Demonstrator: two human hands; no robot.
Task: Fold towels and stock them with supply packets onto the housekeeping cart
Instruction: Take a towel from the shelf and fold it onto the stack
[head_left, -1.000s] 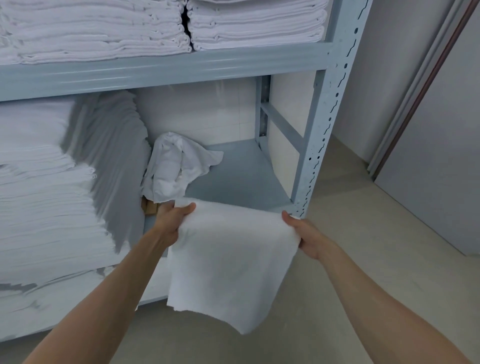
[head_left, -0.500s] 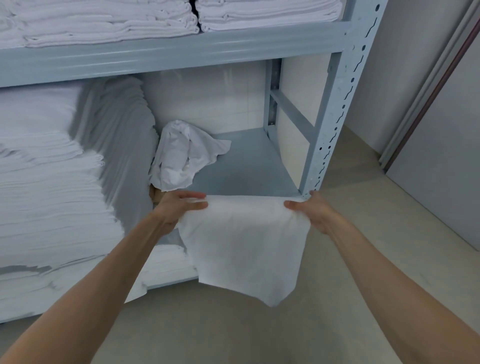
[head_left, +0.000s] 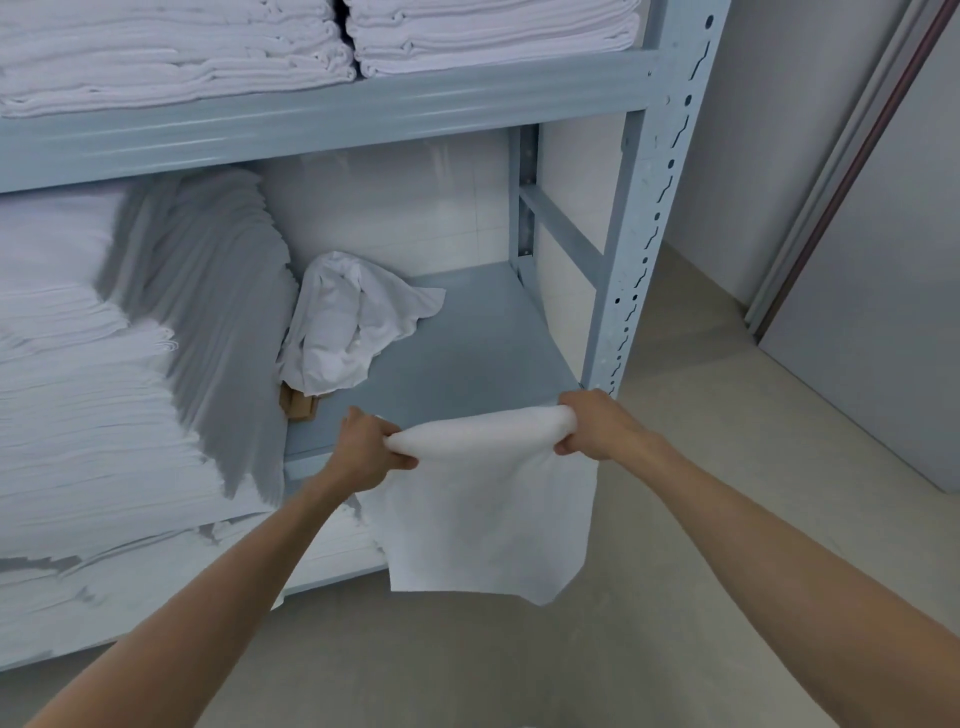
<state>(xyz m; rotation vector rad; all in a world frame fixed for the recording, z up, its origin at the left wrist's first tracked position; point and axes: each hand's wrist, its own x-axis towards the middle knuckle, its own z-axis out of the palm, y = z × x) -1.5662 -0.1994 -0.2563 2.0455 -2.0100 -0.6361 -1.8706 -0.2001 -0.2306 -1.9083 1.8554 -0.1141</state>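
Note:
A white towel (head_left: 483, 514) hangs in front of the grey-blue shelf unit, its top edge rolled over between my hands. My left hand (head_left: 366, 447) grips the top left end, fingers curled round the roll. My right hand (head_left: 597, 423) grips the top right end the same way. The rest of the towel drops loosely below, over the shelf's front edge (head_left: 306, 462). A crumpled white cloth (head_left: 348, 322) lies on the shelf behind my hands.
A tall stack of folded white linen (head_left: 104, 374) fills the left of the shelf. More folded stacks (head_left: 322, 47) sit on the shelf above. The steel upright (head_left: 644, 218) stands right of my right hand. A small cardboard piece (head_left: 296, 405) lies under the crumpled cloth. Bare floor (head_left: 675, 519) lies to the right.
My hands have risen toward the shelf edge with the towel. The flat top edge is now rolled over and both hands have curled round it.

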